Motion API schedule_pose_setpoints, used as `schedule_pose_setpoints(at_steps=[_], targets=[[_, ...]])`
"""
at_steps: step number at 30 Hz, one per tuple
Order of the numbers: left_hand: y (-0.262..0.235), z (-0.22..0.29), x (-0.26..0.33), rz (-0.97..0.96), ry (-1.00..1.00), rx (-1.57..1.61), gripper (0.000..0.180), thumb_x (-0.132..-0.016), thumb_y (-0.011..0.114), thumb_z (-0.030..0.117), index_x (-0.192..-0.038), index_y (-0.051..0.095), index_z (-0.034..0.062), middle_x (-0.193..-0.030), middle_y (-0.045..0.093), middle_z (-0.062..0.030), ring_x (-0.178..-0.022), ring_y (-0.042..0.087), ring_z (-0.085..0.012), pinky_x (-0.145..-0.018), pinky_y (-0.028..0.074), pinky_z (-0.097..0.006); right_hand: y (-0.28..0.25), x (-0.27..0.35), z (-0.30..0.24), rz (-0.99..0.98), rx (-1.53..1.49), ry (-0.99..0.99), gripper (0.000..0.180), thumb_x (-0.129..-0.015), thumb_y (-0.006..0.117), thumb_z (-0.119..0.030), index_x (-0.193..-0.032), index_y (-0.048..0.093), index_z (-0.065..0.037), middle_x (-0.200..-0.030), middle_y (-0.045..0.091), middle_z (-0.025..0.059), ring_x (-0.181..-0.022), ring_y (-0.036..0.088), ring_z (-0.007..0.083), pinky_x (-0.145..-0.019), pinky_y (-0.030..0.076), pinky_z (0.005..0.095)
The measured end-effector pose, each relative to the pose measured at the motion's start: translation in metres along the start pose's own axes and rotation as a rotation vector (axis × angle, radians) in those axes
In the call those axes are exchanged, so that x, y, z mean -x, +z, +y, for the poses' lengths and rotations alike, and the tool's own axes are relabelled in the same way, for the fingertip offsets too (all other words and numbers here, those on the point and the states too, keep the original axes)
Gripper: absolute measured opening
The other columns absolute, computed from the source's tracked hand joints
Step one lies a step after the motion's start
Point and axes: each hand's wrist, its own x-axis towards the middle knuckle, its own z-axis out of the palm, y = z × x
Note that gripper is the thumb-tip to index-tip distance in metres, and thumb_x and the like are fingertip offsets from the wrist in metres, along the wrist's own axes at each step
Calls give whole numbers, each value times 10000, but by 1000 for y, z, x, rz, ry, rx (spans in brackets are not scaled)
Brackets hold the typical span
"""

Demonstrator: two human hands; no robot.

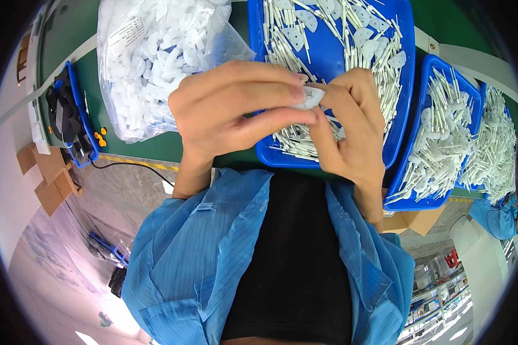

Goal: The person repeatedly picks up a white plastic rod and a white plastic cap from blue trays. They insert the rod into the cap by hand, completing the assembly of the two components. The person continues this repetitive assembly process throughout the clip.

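Over the near part of the large blue tray [406, 103], my two hands meet at the fingertips. My left hand [227, 106] pinches a small, translucent white plastic piece [312, 98] with a rounded edge between thumb and fingers. Against the right end of that piece, the thumb and bent forefinger of my right hand [354, 126] close together. Whatever lies between those right fingertips is hidden. Beneath the hands, the tray holds many thin white sticks [388, 86] and flat, fan-shaped white pieces with small holes [293, 38].
A clear plastic bag [112, 86] full of white plastic pieces lies on the green table at left. Further left are a blue tray [82, 109] of black parts and small yellow pieces [101, 138]. More blue trays [411, 198] with sticks stand at right. Cardboard boxes [50, 178] sit below left.
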Motion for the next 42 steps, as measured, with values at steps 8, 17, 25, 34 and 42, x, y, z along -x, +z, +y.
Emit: schedule_pose_setpoints(at_steps=[8, 17, 25, 34, 42], targets=[[8, -17, 7, 76, 305, -154, 169, -673, 765, 108, -829, 747, 46, -880, 704, -90, -813, 732, -249, -638, 612, -291, 9, -10, -28, 34, -537, 598, 182, -952, 631, -156, -1002, 646, 18, -656, 666, 50, -581, 596, 49, -492, 421, 201], [0, -14, 7, -63, 292, -183, 190, -606, 840, -23, -747, 714, -5, -877, 675, -159, -802, 726, -336, -648, 620, -321, 4, -13, -26, -70, -406, 596, 191, -943, 638, -129, -1094, 668, -16, -727, 712, 97, -596, 680, 122, -513, 489, 219], [46, -5, 7, 194, 72, 127, 364, -639, 860, 151, -964, 721, 66, -906, 713, -107, -842, 728, -259, -691, 600, -313, -17, 16, -29, 12, -318, 549, 190, -991, 538, -75, -1109, 660, 11, -812, 722, 138, -618, 697, 143, -559, 539, 251], [43, -20, 2, -200, -335, -686, 451, -745, 821, 153, -1143, 653, 25, -1208, 629, -139, -1210, 529, -383, -1017, 433, -447, -136, 49, -24, 722, 466, 794, 347, -1048, 443, -199, -986, 682, 45, -586, 591, 24, -450, 428, 38, -441, 262, 213], [41, -28, 6, -105, -329, -452, 202, -789, 779, 76, -976, 722, 27, -1067, 692, -90, -1041, 637, -284, -902, 494, -357, -80, 7, -37, 419, 280, 539, 181, -968, 592, -160, -1011, 698, -20, -716, 624, 39, -589, 563, 90, -519, 396, 249]])
